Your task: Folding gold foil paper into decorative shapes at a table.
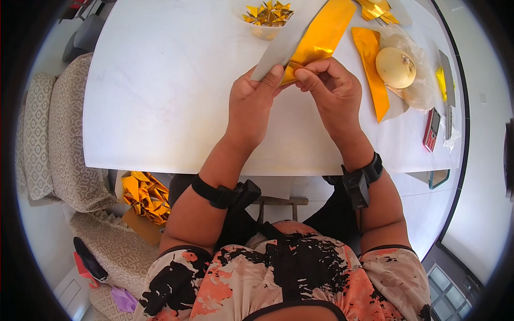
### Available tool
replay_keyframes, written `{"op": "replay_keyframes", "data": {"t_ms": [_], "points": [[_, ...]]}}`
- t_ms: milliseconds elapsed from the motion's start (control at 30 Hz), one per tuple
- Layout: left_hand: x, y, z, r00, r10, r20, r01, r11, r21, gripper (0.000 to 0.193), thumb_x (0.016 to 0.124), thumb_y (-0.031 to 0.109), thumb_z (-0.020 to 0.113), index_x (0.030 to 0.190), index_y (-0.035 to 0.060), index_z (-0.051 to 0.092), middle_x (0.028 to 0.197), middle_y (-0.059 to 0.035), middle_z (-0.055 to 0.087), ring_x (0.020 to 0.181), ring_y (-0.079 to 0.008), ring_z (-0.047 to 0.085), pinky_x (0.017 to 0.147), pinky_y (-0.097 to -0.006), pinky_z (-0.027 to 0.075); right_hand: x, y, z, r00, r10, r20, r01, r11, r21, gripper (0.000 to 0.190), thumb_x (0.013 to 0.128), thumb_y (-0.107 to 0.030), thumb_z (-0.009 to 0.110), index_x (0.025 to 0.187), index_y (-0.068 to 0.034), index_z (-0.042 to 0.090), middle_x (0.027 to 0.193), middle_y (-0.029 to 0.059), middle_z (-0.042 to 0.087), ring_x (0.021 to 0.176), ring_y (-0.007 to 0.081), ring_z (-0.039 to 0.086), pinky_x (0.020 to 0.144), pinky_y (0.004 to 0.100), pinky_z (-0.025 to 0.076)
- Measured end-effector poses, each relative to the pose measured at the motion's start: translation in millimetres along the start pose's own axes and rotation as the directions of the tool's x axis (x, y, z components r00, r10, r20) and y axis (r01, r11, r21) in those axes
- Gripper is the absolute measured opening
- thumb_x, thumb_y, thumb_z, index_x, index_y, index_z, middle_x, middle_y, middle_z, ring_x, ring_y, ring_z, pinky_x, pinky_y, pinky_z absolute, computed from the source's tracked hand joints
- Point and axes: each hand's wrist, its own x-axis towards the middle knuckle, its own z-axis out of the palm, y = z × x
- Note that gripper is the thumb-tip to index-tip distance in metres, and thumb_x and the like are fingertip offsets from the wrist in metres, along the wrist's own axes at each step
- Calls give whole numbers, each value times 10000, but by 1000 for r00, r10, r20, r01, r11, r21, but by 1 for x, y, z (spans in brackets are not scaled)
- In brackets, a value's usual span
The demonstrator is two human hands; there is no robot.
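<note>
A strip of gold foil paper (323, 30) with a pale grey backing lies between my two hands above the table. My left hand (257, 94) pinches its near left part, thumb on top, where the grey side (277, 50) shows. At the near end, my right hand (335, 86) grips a small folded flap (295, 69) between thumb and fingers. The fingertips under the paper are partly hidden. Just beyond the strip stands a translucent bowl (264, 33) holding several folded gold foil pieces (268, 14).
On the right of the white table (160, 100) are a round yellowish fruit (395, 67), a plastic bag (423, 90), another gold strip (371, 72), a red keypad phone (431, 130) and a knife (448, 88). Folded gold pieces (146, 196) fill a box at lower left, beside a patterned sofa (76, 136).
</note>
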Motion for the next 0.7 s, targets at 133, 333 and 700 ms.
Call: {"op": "replay_keyframes", "data": {"t_ms": [133, 333, 700], "points": [[0, -2, 0, 1000, 13, 19, -13, 1000, 22, 357, 1042, 221, 482, 1257, -54, 554, 1215, -132, 630, 1125, -219, 609, 1048, -393, 462, -1, -3, 2, 999, 52, 5, -52, 999, -7, 143, 890, -105, 726, 904, 5, 635, 800, 32, 658, 711, 79, 611, 658, 211, 503], [-1, -5, -3, 1000, 19, 13, -19, 997, 70, 372, 1040, 239, 490, 1252, -59, 558, 1203, -135, 633, 1122, -216, 611, 1048, -393, 459, 0, -1, 2, 999, 41, -34, -41, 999, 7, 165, 878, -116, 742, 849, 3, 631, 740, 11, 644, 650, 58, 589, 599, 196, 485], [-1, -10, -1, 996, 55, -73, -33, 960, 280, 320, 1013, 188, 552, 1191, -71, 607, 1133, -115, 661, 1028, -191, 641, 999, -352, 500, -1, -3, 5, 999, 33, -38, -29, 994, 109, 148, 893, -85, 718, 879, -8, 592, 768, 13, 627, 670, 60, 591, 603, 197, 497]]}}
